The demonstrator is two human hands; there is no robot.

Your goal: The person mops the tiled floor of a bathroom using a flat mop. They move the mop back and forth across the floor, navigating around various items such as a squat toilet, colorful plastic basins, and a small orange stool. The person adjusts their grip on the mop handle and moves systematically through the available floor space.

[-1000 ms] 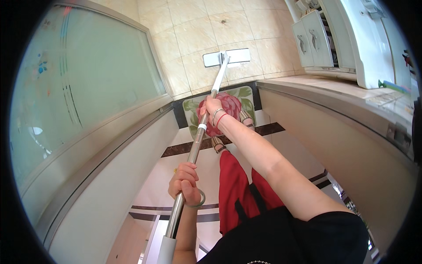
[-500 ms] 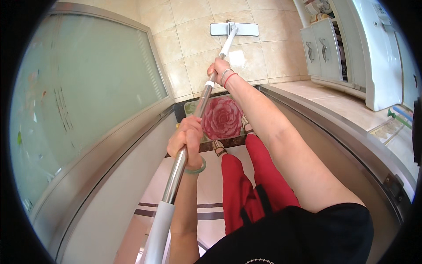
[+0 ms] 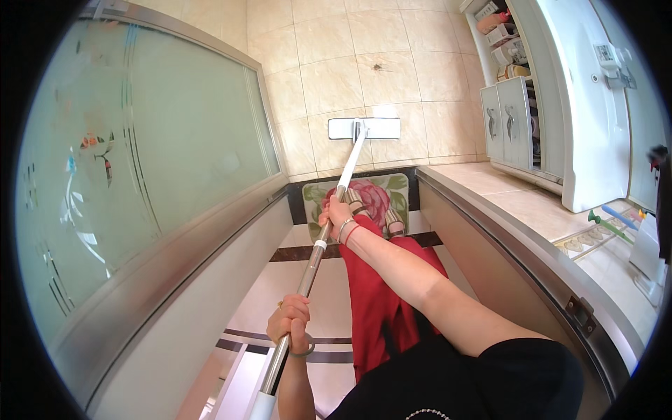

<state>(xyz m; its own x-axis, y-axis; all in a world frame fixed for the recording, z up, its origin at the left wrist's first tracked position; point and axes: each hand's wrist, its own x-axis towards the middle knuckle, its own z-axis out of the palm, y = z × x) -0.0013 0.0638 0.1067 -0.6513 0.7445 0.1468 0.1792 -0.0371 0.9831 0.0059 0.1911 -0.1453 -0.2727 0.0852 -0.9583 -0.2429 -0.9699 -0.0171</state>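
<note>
A flat mop with a metal and white pole runs from the lower left up to its white rectangular head, which lies on the beige tiled floor just past the doorway. My left hand, with a green bangle at the wrist, is closed round the lower part of the pole. Higher up, my right hand wraps the pole just below its white upper section. A silver bracelet and a red cord circle that wrist. Beneath the right hand lies a mat with a pink rose, and my feet stand on it.
A frosted glass door stands at the left. Beyond the metal-edged frame on the right are a white cabinet with open shelves and a green-handled tool. A small dark clump lies on the tiles beyond the mop head.
The mop head has come back over the tiles toward me, and both hands have moved down and nearer with the pole. My feet now stand farther onto the mat.
</note>
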